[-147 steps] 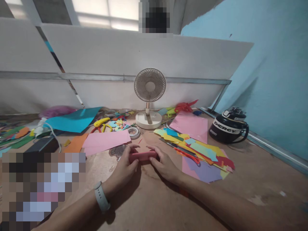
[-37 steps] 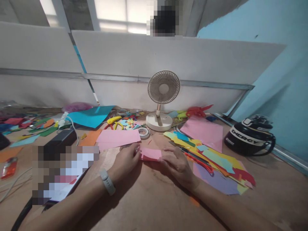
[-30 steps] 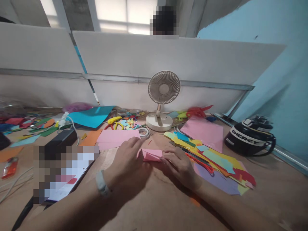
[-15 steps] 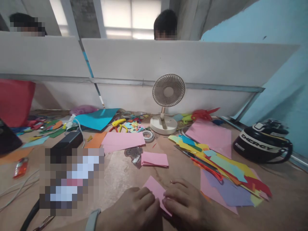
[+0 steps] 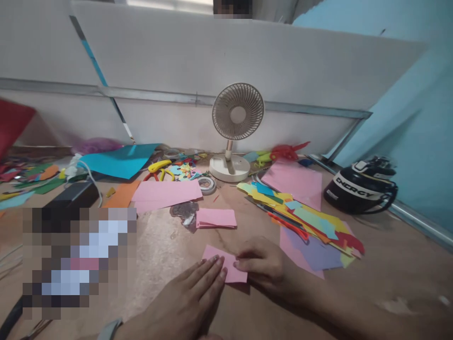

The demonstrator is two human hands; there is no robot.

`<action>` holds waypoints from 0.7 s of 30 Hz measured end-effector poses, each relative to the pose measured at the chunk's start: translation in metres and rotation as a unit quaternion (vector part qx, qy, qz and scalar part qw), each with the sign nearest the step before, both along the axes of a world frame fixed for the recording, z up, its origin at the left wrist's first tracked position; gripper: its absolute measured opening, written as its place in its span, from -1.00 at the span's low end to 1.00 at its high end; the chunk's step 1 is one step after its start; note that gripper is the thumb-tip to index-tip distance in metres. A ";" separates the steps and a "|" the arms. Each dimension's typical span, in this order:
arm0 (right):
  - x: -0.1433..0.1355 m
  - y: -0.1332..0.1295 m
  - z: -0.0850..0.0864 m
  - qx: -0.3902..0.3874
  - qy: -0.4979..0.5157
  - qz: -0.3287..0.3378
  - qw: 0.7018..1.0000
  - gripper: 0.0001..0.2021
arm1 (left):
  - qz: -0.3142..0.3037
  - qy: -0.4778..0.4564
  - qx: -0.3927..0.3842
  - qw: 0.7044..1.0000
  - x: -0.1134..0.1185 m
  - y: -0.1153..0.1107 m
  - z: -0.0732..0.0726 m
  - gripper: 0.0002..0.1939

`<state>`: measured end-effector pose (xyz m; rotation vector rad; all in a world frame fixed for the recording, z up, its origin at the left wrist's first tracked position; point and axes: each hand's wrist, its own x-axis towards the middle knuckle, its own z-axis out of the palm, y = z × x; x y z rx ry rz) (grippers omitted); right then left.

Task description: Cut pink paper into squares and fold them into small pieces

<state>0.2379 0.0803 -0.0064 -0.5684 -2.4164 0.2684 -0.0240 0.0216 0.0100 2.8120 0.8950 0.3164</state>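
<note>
A small piece of pink paper (image 5: 230, 273) lies on the table in front of me. My left hand (image 5: 191, 293) rests on its left part with the fingers stretched out flat. At the paper's right edge, my right hand (image 5: 267, 264) pinches it between thumb and fingers. Just beyond is a small stack of pink paper pieces (image 5: 216, 218), which neither hand touches. Whether the paper under my hands is one layer or folded, I cannot tell.
A white fan (image 5: 231, 167) stands at the back. Coloured paper strips (image 5: 311, 219) and orange-handled scissors (image 5: 290, 226) lie right, near a black jug (image 5: 357, 189). Yellow-handled pliers (image 5: 161, 167), a tape roll (image 5: 207, 185) and a larger pink sheet (image 5: 166, 193) lie back left.
The pink paper has turned from a slanted position to lie nearly level. My left fingers have gone from curled to stretched flat on it. The view has tilted down and shifted.
</note>
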 end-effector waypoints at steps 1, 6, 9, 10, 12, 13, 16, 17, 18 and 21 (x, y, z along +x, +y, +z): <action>0.002 0.001 -0.001 -0.028 0.009 0.009 1.000 -0.88 | 0.005 -0.005 -0.011 1.000 -0.001 -0.001 0.001 -0.23; 0.008 0.008 -0.005 -0.225 0.041 0.027 0.973 -0.81 | 0.005 -0.019 -0.015 1.000 -0.001 -0.001 0.003 -0.18; 0.009 0.009 -0.005 -0.307 0.053 0.023 0.950 -0.77 | -0.003 -0.021 0.010 1.000 -0.001 0.000 0.003 -0.17; 0.008 0.009 -0.004 -0.318 0.055 0.025 0.946 -0.76 | -0.004 -0.020 0.015 1.000 -0.001 0.000 0.003 -0.17; 0.006 0.009 -0.003 -0.324 0.054 0.022 0.944 -0.74 | -0.004 -0.015 0.014 1.000 -0.001 -0.001 0.003 -0.17; 0.004 0.008 -0.003 -0.323 0.056 0.008 0.945 -0.75 | -0.003 -0.016 0.009 1.000 -0.001 -0.001 0.002 -0.17; -0.004 0.006 -0.003 -0.310 0.068 -0.065 0.946 -0.78 | 0.007 -0.044 -0.008 0.999 0.000 -0.002 -0.001 -0.10; -0.007 0.004 -0.003 -0.298 0.068 -0.089 0.948 -0.78 | 0.011 -0.055 -0.013 0.998 0.001 -0.002 -0.001 -0.08; -0.010 0.003 -0.004 -0.281 0.066 -0.111 0.951 -0.78 | 0.015 -0.063 -0.017 0.998 0.001 -0.002 -0.002 -0.06; -0.016 -0.001 -0.006 -0.233 0.045 -0.164 0.958 -0.79 | 0.021 -0.069 -0.028 0.997 0.002 -0.001 -0.002 -0.06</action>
